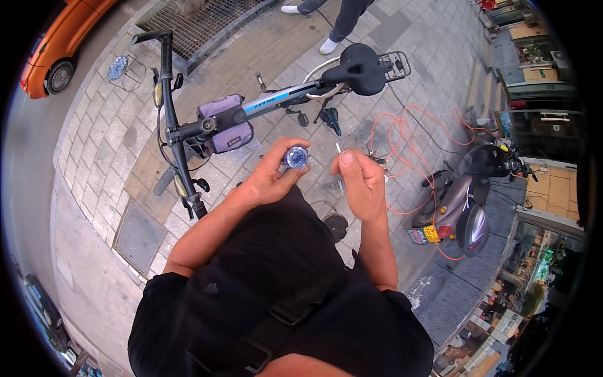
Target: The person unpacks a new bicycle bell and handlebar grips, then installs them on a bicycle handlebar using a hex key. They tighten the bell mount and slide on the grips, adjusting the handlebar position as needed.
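Clock centred between your hands. Your left hand [275, 174] at 9 o'clock, curled partway open around round bluish object [296, 156], thumb and fingers on its sides, round face toward you. Your right hand [363, 188] at 3 o'clock, thumb closed against fingers, pinching thin white stick [338, 147]; stick's free end points toward 11 o'clock, apart from round object. Bicycle [276, 100] between 10 and 11 o'clock, orange hose [408, 151] near 2, scooter [452, 207] between 3 and 4.
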`<state>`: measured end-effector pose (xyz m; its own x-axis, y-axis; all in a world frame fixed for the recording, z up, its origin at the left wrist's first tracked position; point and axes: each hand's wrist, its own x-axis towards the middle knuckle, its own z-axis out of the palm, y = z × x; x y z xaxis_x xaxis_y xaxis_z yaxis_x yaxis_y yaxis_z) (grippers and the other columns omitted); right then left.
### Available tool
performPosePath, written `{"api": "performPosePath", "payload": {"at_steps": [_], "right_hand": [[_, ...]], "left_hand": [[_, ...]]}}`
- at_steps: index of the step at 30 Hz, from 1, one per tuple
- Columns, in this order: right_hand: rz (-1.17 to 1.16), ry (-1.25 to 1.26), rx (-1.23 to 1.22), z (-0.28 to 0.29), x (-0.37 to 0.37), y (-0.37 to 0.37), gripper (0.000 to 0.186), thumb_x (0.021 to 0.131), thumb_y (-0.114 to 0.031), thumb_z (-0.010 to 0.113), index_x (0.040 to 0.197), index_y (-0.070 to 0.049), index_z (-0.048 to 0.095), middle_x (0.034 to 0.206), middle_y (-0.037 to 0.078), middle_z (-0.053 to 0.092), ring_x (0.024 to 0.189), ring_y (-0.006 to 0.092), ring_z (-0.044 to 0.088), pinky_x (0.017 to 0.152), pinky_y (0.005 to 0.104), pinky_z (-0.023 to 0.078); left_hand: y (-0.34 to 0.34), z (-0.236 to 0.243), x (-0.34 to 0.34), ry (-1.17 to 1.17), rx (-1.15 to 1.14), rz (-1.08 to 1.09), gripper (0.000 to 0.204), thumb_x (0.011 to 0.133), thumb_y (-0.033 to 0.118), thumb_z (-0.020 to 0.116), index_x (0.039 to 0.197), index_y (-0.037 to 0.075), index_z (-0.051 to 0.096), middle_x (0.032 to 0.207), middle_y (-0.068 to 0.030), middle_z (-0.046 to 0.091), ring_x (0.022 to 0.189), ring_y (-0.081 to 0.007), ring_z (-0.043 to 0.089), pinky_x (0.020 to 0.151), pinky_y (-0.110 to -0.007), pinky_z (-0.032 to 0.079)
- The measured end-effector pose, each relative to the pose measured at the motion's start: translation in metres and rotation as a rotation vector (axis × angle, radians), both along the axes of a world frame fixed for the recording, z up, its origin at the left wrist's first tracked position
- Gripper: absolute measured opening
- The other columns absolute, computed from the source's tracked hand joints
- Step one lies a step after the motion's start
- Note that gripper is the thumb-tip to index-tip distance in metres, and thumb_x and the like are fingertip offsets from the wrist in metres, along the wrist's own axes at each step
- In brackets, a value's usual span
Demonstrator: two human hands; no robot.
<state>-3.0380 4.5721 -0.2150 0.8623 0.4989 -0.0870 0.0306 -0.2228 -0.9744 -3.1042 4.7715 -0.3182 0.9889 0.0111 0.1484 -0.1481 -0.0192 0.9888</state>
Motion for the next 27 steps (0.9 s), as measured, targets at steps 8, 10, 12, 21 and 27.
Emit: {"api": "performPosePath", "payload": {"at_steps": [8, 10, 12, 21, 27], "right_hand": [[0.265, -0.078, -0.2, -0.008, -0.01, 0.013, 0.041, 0.111, -0.033, 0.055, 0.086, -0.002, 0.063, 0.069, 0.008, 0.059, 0.063, 0.018, 0.057, 0.061, 0.0343, 0.046], [0.288, -0.207, -0.284, -0.007, -0.014, 0.019, 0.041, 0.11, -0.033, 0.058, 0.083, -0.002, 0.061, 0.069, 0.011, 0.058, 0.061, 0.0249, 0.058, 0.059, 0.0364, 0.046], [0.315, -0.352, -0.403, -0.006, -0.017, 0.023, 0.042, 0.108, -0.035, 0.06, 0.08, -0.002, 0.059, 0.069, 0.013, 0.058, 0.061, 0.0322, 0.059, 0.058, 0.0404, 0.046], [0.433, -0.431, -0.518, -0.009, -0.011, 0.001, 0.041, 0.098, -0.04, 0.07, 0.077, -0.005, 0.064, 0.074, 0.011, 0.06, 0.072, 0.0348, 0.062, 0.062, 0.0465, 0.046], [0.628, -0.753, -0.6, 0.016, 0.01, 0.009, 0.036, 0.092, -0.042, 0.075, 0.076, -0.01, 0.068, 0.073, 0.004, 0.061, 0.072, 0.0279, 0.062, 0.063, 0.0425, 0.049]], "left_hand": [[0.012, 0.019, -0.01, -0.097, 0.346, 0.04, 0.048, 0.082, 0.002, 0.075, 0.127, 0.01, 0.062, 0.106, -0.0109, 0.064, 0.101, -0.0343, 0.063, 0.087, -0.043, 0.047], [0.015, 0.022, -0.013, -0.112, 0.424, 0.032, 0.049, 0.079, 0.003, 0.076, 0.126, 0.01, 0.063, 0.104, -0.0099, 0.065, 0.098, -0.0339, 0.063, 0.085, -0.043, 0.047], [0.022, 0.022, -0.013, -0.15, 0.516, 0.004, 0.051, 0.076, 0.005, 0.08, 0.124, 0.01, 0.065, 0.101, -0.0087, 0.065, 0.092, -0.0321, 0.063, 0.082, -0.043, 0.047], [0.027, 0.023, -0.026, -0.014, 0.411, -0.067, 0.034, 0.075, 0.013, 0.077, 0.109, 0.012, 0.072, 0.094, -0.0102, 0.073, 0.086, -0.0359, 0.071, 0.073, -0.045, 0.055], [0.022, 0.031, -0.029, 0.137, 0.479, -0.115, 0.027, 0.077, 0.025, 0.082, 0.1, 0.012, 0.075, 0.087, -0.0099, 0.074, 0.083, -0.0347, 0.072, 0.072, -0.044, 0.056]]}}
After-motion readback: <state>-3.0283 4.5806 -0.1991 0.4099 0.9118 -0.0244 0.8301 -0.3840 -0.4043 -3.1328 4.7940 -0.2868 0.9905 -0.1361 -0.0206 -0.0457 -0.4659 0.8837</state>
